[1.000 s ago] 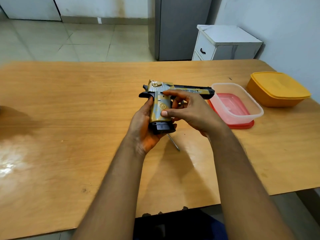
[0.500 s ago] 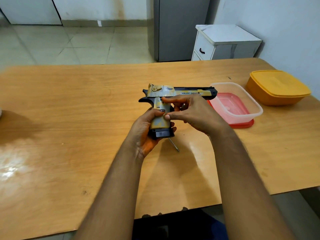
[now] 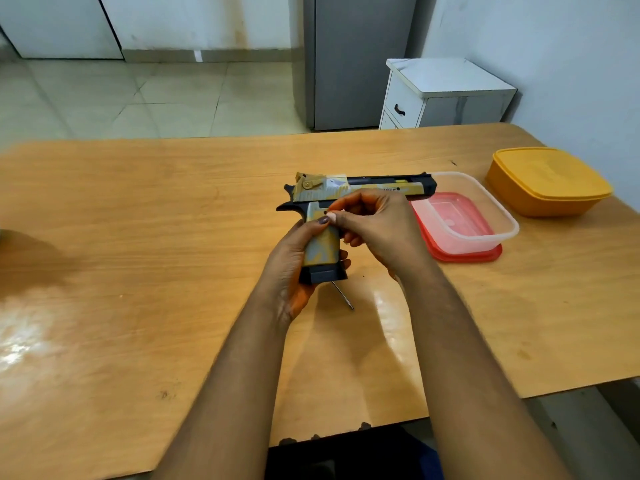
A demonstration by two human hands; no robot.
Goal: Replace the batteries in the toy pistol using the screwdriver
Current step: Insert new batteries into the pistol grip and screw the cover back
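A gold-and-black toy pistol (image 3: 363,185) is held above the wooden table (image 3: 173,220), barrel pointing right and grip pointing down toward me. My left hand (image 3: 294,265) grips the pistol's grip from the left and below, thumb across its side. My right hand (image 3: 377,230) has its fingers curled, with thumb and fingertips pinching at the upper part of the grip beside a small dark screw hole. Whether a screw is between the fingertips is too small to tell. The screwdriver's thin metal shaft (image 3: 343,296) lies on the table under the pistol; its handle is hidden by my hands.
A clear plastic container (image 3: 498,216) sits on a red lid (image 3: 464,256) just right of my hands. An orange lidded box (image 3: 547,181) stands at the far right. A white cabinet (image 3: 446,95) and a grey fridge (image 3: 353,60) stand beyond the table.
My right hand's fingertips slid up the grip from its middle to the top near the screw hole. The pistol has turned slightly more upright in my left hand.
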